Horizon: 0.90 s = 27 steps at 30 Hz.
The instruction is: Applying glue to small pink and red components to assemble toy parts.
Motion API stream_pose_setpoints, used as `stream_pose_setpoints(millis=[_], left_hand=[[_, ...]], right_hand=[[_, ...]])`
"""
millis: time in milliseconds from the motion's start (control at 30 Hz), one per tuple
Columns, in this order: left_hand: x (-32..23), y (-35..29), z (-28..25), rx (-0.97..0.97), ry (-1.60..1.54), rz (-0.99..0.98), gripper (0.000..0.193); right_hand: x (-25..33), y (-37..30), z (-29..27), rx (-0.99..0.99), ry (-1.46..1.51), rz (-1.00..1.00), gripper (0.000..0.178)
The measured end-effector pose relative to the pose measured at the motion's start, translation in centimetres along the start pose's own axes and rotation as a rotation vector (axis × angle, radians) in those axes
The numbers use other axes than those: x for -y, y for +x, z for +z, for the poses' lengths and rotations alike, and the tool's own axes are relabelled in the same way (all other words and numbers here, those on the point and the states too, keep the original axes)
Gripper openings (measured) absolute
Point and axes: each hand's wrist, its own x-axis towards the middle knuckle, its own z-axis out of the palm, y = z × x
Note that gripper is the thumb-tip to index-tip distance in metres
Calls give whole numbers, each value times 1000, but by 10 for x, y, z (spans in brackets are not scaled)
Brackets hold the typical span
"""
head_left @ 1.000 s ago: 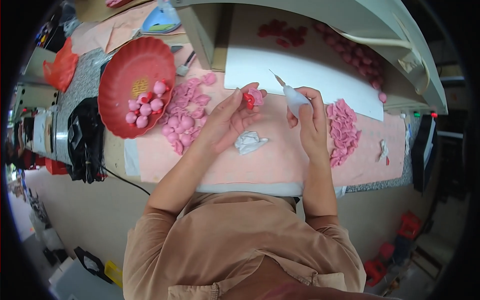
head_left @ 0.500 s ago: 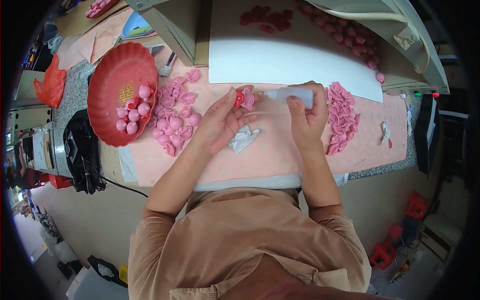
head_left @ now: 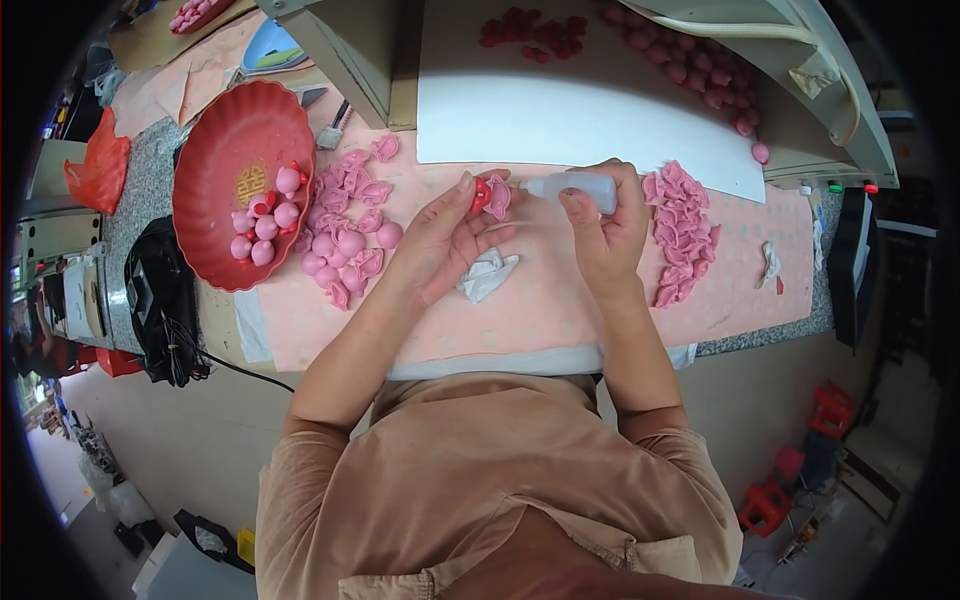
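Observation:
Over the middle of the pink-covered table, my left hand [head_left: 448, 240] pinches a small glossy red piece [head_left: 481, 194] with a pink ruffled piece [head_left: 499, 202] against it. My right hand [head_left: 612, 235] is closed round a translucent squeeze bottle [head_left: 594, 187], lying sideways. Its thin tip points left and reaches the edge of the pink ruffled piece; whether they touch I cannot tell. Below my left fingers lies a crumpled white tissue [head_left: 487, 276]. Pink balls and ruffled pieces [head_left: 348, 243] are heaped left of my left hand. More ruffled pink pieces [head_left: 682, 235] form a pile right of my right hand.
At the left stands a red fluted bowl [head_left: 215, 150] holding pink balls with red parts. A pale cabinet-like housing [head_left: 345, 60] rises at the back over a white sheet [head_left: 560, 125] bearing red pieces and pink balls. A brush [head_left: 333, 135] lies by the bowl.
My right hand has brought the bottle slightly left, so its tip is closer to the pink ruffled piece. My left hand keeps its hold, almost unmoved.

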Motion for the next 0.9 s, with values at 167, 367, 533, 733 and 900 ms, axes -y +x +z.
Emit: stream_pose_setpoints(millis=[167,367,533,733,900], left_hand=[[1,0,-1,4,2,-3,42],[1,0,2,-12,29,-12,42],[1,1,1,-12,42,-13,44],[0,1,2,-16,54,-14,46],[0,-1,4,-5,52,-13,46]], right_hand=[[0,1,-1,9,-28,-14,22],[-1,1,-1,-13,-81,-2,25],[0,2,-2,10,-120,-59,26],[0,1,-2,-35,-54,-22,25],[-2,1,-2,-16,-82,-43,24]])
